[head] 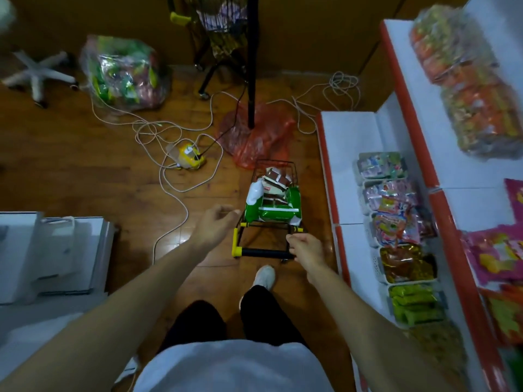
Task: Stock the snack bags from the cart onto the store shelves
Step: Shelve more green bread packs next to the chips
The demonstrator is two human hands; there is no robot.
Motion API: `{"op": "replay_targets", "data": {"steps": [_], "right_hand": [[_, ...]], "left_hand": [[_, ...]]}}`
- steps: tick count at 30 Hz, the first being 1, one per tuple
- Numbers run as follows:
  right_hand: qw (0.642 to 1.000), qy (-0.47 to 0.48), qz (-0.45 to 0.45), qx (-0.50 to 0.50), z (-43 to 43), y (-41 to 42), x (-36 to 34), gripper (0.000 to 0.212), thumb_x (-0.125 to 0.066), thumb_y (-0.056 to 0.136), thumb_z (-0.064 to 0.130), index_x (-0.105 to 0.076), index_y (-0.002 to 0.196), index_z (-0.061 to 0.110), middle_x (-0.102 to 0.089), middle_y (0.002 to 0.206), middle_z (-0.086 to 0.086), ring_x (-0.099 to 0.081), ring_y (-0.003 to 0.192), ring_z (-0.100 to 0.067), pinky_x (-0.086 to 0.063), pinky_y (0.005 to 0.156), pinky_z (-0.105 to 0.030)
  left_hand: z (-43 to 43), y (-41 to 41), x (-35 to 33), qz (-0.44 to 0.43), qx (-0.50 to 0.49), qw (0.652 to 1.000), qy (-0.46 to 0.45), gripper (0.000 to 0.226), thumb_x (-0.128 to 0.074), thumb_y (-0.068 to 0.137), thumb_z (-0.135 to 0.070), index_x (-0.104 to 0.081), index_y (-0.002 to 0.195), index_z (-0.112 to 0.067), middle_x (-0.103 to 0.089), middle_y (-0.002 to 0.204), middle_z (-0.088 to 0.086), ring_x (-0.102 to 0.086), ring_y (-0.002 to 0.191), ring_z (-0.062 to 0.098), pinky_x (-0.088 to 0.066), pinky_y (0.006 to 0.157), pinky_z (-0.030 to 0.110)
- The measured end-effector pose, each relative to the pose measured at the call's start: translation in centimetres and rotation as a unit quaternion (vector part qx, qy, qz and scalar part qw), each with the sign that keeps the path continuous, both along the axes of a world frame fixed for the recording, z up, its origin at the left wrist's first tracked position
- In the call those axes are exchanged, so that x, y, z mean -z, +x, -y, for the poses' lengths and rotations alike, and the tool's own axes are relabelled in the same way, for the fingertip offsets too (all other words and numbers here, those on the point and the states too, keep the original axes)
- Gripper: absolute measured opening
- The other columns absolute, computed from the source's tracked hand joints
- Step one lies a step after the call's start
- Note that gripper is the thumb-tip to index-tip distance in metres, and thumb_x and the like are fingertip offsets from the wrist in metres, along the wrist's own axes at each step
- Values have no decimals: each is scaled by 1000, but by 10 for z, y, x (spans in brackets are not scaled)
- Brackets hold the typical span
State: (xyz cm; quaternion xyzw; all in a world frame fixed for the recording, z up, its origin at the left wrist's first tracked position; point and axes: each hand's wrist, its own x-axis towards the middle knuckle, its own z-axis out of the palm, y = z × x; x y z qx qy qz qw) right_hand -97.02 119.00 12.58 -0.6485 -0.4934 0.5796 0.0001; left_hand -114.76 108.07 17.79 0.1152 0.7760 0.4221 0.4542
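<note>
A small black wire cart (256,236) with yellow corner pieces stands on the wooden floor in front of me. It holds green snack bags (278,212) and brown-and-white packets (276,176). My right hand (305,247) grips the right end of the cart's black handle bar. My left hand (216,224) hovers just left of the cart's basket, fingers loosely curled, holding nothing. White shelves with orange edges (348,154) run along the right, with baskets of snack bags (396,222) on the lower tier.
Loose white cables (169,176) and a yellow power strip (191,157) lie on the floor to the left of the cart. A red plastic bag (260,137) and a black stand pole (252,66) sit beyond it. A clear sack of snacks (121,72) rests far left.
</note>
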Motion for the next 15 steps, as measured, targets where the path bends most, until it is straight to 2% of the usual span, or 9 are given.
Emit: {"op": "replay_targets", "data": {"steps": [4,8,11,15], "right_hand": [[995,40,48,-83,-28,-16,6,30,-63,90,26,-60,113,7,-64,116,-8,-59,108,-22,-45,90,-29],[970,81,99,-208,-45,-24,21,35,-61,91,28,-57,120,9,-62,121,-9,-58,112,-24,-47,93,-34],[958,93,130,-237,-52,-34,27,38,-61,91,30,-56,123,11,-59,121,-9,-57,112,-26,-49,93,-37],[944,113,148,-271,-64,-55,39,42,-60,92,31,-50,130,15,-49,129,-6,-54,113,-25,-46,91,-35]], "left_hand": [[-12,-19,25,25,9,999,-48,22,-55,93,-26,-58,111,-14,-63,103,5,-60,98,22,-40,80,29],[-30,-38,54,44,20,996,-80,22,-55,93,-21,-58,112,-9,-61,97,6,-56,89,20,-39,69,28],[-44,-57,66,67,56,991,-99,22,-56,93,-19,-58,113,-9,-60,98,8,-54,86,20,-39,63,26],[-63,-85,90,71,104,984,-123,35,-65,80,-34,-58,107,-13,-60,103,10,-56,89,23,-38,76,29]]}}
